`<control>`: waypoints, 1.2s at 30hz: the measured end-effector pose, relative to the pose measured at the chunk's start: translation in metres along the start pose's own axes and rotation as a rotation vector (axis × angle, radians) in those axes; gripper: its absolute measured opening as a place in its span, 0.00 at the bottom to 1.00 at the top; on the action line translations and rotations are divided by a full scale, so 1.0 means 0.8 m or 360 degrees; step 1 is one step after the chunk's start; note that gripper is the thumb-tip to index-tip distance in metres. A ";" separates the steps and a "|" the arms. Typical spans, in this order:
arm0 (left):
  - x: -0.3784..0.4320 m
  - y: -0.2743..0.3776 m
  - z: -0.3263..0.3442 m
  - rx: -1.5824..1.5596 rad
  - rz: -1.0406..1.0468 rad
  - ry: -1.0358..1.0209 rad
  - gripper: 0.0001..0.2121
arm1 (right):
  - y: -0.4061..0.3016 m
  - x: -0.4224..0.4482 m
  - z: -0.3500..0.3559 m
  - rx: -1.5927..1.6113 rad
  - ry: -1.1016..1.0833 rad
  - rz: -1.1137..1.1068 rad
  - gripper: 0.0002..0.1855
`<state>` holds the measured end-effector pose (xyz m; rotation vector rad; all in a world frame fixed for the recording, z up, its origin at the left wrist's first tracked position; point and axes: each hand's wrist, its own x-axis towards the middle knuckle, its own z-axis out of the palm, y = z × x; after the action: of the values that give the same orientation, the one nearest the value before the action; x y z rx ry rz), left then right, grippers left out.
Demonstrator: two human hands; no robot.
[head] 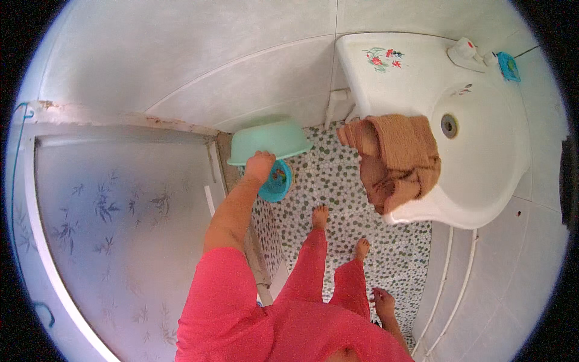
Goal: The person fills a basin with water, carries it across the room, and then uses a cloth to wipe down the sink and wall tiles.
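My left hand (260, 166) is closed on the near rim of a pale green plastic basin (270, 138). The basin is tilted by the wall, its outer side showing. Just below that hand, a smaller blue basin (281, 180) with a coloured pattern inside is partly hidden by my wrist. My right hand (383, 302) hangs low beside my leg, fingers slightly apart, with nothing visible in it. A brown towel (400, 149) lies bunched over the left edge of the white washbasin (479, 181).
A faucet (467, 53) and a small blue dish (509, 66) sit at the washbasin's back. Pipes (457, 294) run along the right wall. To the left stands a frosted door panel (122, 226) in a white frame. The floor (337, 176) has a pebble pattern.
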<state>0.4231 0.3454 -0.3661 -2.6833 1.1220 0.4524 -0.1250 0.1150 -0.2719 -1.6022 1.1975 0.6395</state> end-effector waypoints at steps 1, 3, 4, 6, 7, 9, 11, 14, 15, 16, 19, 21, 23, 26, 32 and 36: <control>0.007 -0.001 0.017 0.0004 0.0020 -0.0001 0.07 | 0.018 0.005 0.004 -0.0105 -0.0004 -0.0007 0.14; 0.023 -0.003 0.050 0.0003 -0.0050 -0.0083 0.08 | 0.032 0.007 0.007 0.0031 -0.0060 0.0141 0.14; 0.032 -0.003 0.056 0.0001 -0.0079 -0.0115 0.08 | 0.028 0.006 0.005 0.0102 -0.0079 0.0212 0.15; 0.045 -0.010 0.061 0.0000 -0.0382 -0.0483 0.13 | 0.014 0.003 -0.005 0.0102 -0.0097 0.0211 0.15; 0.050 -0.010 0.060 0.0000 -0.0530 -0.0667 0.16 | 0.005 0.003 -0.009 0.0102 -0.0104 0.0212 0.15; 0.041 0.001 0.051 -0.0157 -0.0825 -0.0445 0.20 | -0.007 0.002 -0.013 0.0192 0.0021 0.0225 0.14; 0.023 0.015 0.025 -0.0421 -0.0888 -0.0128 0.25 | -0.009 0.003 -0.019 0.0141 0.0039 0.0095 0.13; 0.011 0.044 -0.058 -0.0859 -0.0558 0.0559 0.28 | -0.032 0.007 -0.021 0.0024 0.0060 0.0006 0.14; -0.003 0.071 -0.112 -0.0936 -0.0415 0.0801 0.28 | -0.041 0.006 -0.021 -0.0084 0.0087 -0.0078 0.14; -0.020 0.097 -0.160 -0.1021 -0.0278 0.1047 0.28 | -0.051 0.008 -0.020 -0.0184 0.0199 -0.0363 0.13; -0.059 0.170 -0.263 -0.1107 0.0228 0.1473 0.30 | -0.128 0.003 -0.026 -0.0129 0.0266 -0.0666 0.12; -0.075 0.219 -0.344 -0.0886 0.0554 0.1250 0.31 | -0.150 0.005 -0.025 -0.0038 0.0254 -0.0754 0.12; -0.056 0.260 -0.375 -0.0743 0.0492 0.1000 0.30 | -0.133 0.030 -0.009 -0.0087 0.0407 -0.0938 0.14; -0.030 0.293 -0.391 -0.0579 0.0347 0.0856 0.30 | -0.131 0.017 -0.011 0.0001 0.0458 -0.1007 0.14; -0.039 0.375 -0.369 -0.0479 0.0770 0.0843 0.21 | -0.106 -0.021 -0.032 0.0419 0.0374 -0.0843 0.13; -0.044 0.437 -0.383 -0.0978 0.0889 0.0698 0.17 | -0.132 -0.014 -0.088 0.0862 0.0246 -0.0675 0.15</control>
<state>0.2104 0.0355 -0.0900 -3.0264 2.1971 0.3292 -0.0427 0.0561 -0.1949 -1.3844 0.9831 -0.0833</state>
